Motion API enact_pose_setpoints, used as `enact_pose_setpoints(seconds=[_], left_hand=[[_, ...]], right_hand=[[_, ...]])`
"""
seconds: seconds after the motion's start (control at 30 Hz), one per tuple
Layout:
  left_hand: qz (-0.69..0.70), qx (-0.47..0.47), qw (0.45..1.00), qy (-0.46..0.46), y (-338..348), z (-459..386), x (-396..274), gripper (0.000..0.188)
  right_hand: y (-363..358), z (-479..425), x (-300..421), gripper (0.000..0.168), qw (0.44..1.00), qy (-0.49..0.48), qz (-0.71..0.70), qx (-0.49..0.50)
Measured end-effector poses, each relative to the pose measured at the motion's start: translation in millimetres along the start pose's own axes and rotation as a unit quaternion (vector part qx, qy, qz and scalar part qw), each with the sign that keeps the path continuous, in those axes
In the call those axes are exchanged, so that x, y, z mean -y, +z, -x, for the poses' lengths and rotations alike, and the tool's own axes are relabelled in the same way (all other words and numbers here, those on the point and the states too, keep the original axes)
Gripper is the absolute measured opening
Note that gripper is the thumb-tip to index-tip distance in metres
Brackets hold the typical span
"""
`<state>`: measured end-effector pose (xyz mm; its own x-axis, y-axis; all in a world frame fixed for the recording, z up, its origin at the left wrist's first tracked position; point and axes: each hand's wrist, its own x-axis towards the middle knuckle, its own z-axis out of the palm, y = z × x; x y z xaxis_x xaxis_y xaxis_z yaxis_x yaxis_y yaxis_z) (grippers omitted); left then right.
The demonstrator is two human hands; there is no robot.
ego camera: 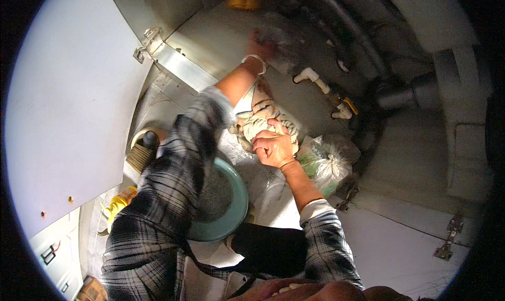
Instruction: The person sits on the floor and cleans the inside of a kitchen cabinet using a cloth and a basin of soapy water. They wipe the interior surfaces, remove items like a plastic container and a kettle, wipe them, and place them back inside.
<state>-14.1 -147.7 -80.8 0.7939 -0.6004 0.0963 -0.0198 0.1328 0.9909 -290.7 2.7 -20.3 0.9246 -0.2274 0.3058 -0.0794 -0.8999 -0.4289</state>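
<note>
Inside the open cabinet, my left hand (262, 48) is stretched far in, a pale bracelet at its wrist. It is blurred by motion, next to a blurred, see-through plastic thing (282, 40); whether it holds this is hard to tell. My right hand (274, 145) has its fingers bent on a crumpled cream cloth (256, 125), which lies bunched at the cabinet's front edge. Just right of that hand sits a knotted transparent plastic bag (329, 163) with something green inside. Below my left forearm, a blue-green basin (236, 206) of cloudy liquid stands on the floor, partly covered by the sleeve.
White pipe fittings (311, 78) with a yellow valve handle (350, 105) and dark pipes (398, 97) occupy the cabinet's right side. Open doors flank me, left (75, 95) and right (394, 245). A scrub brush (140, 157) and yellow bottle (120, 202) stand at left.
</note>
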Motion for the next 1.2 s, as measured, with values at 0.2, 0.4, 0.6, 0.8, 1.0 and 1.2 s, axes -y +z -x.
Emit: enact_pose_setpoints(seconds=[0.2, 0.4, 0.6, 0.8, 1.0, 1.2], left_hand=[[-0.055, 0.039, 0.997, -0.022, -98, -5, -9, 0.07], [-0.171, -0.004, 0.966, 0.194, -162, -63, -51, 0.085], [-0.421, 0.169, 0.884, 0.111, -180, 37, -58, 0.098], [-0.62, 0.263, 0.735, -0.078, -208, 100, -76, 0.124], [-0.606, 0.292, 0.74, -0.017, -216, 101, -71, 0.131], [-0.595, 0.268, 0.758, -0.025, -206, 103, -63, 0.134]], right_hand=[[-11, 33, -20, 0.006, 0.998, 0.059, 0.036, 0.015], [3, 14, -9, 0.007, 1.0, 0.023, 0.015, 0.005], [-10, 14, -8, 0.011, 0.997, 0.078, -0.001, -0.009], [-30, -97, -45, 0.009, 0.973, 0.17, 0.036, -0.154], [-49, -200, -133, 0.035, 0.898, 0.344, 0.216, -0.166], [14, -180, -175, 0.044, 0.897, 0.314, 0.305, -0.057]])
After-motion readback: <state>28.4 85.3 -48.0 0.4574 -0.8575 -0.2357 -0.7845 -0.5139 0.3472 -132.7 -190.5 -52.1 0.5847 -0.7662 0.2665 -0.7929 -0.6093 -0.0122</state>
